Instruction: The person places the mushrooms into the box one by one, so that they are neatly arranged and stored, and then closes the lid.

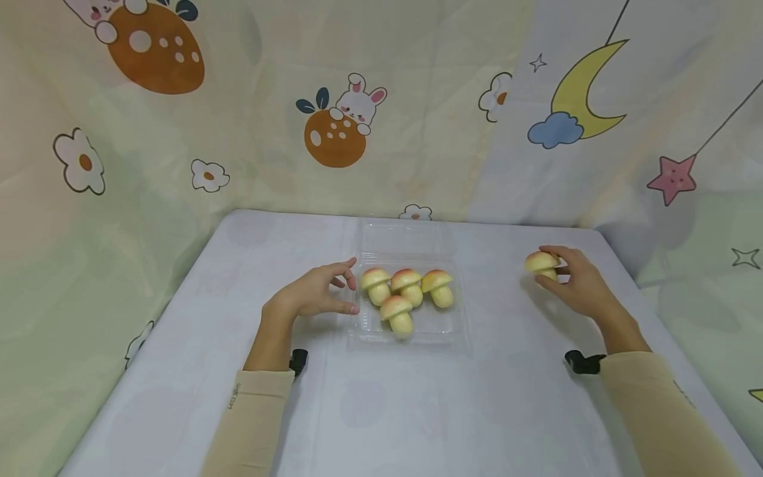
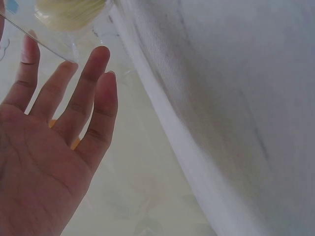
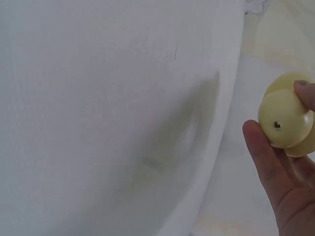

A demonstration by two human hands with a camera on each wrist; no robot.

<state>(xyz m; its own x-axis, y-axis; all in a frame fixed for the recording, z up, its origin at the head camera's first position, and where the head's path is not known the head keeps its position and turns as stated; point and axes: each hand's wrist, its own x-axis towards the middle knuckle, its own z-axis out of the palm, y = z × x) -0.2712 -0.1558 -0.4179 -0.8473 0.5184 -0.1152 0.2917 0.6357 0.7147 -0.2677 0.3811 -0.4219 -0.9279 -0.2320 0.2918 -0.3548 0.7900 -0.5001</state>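
In the head view my right hand (image 1: 575, 281) holds a toy mushroom (image 1: 541, 263) with a reddish-yellow cap, above the right part of the table. The right wrist view shows the held mushroom's pale stem end (image 3: 283, 120) with a small dark spot, between thumb and fingers. A clear plastic box (image 1: 438, 328) stands in the middle with its lid (image 1: 405, 237) folded back, and several similar mushrooms (image 1: 406, 286) lie in it. My left hand (image 1: 312, 289) is at the box's left edge, fingers spread and relaxed. In the left wrist view its fingers (image 2: 101, 61) are near the clear plastic.
A white cloth covers the table (image 1: 369, 411). Behind it hangs a curtain (image 1: 417, 152) printed with rabbits, flowers, a moon and a star. Black wrist mounts (image 1: 584, 362) show beneath both forearms.
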